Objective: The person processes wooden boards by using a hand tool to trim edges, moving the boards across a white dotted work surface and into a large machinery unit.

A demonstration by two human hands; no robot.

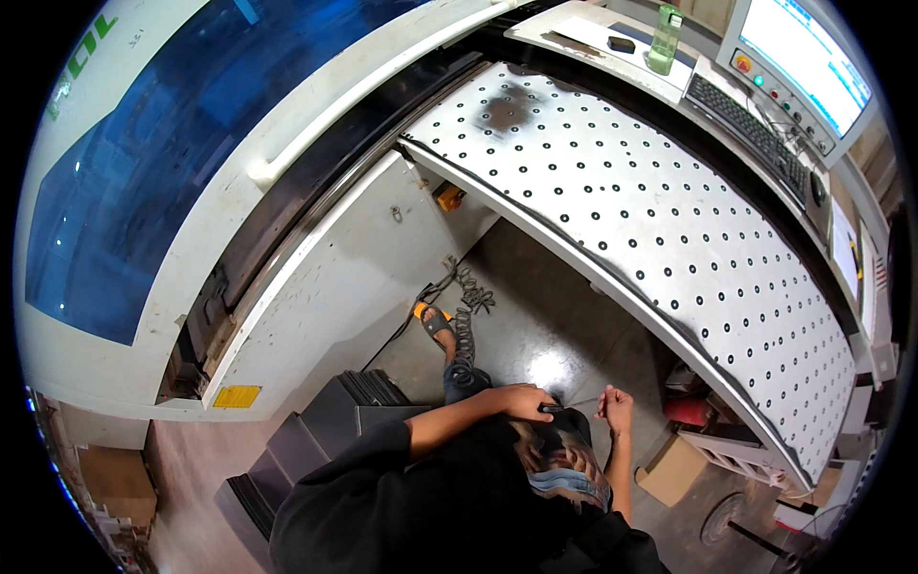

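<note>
My left hand (526,402) is closed in front of my body around a small dark object (551,408), mostly hidden by the fingers. To its right my right hand (618,408) is raised with its fingers curled. Whether anything is pinched in it is too small to see. Neither hand touches the machine. Beyond them lies a white work table (660,196) dotted with rows of black round studs. My sandalled foot (438,323) rests by a yellow foot pedal (421,310), close to a coiled black hose (466,320).
On the left stands a large machine with a blue window (182,143) and white panel (325,258). Stacked dark sheets (359,421) are left of me. A screen (808,57), keyboard (746,134) and green bottle (664,40) sit behind the table. Cardboard (672,471) lies right.
</note>
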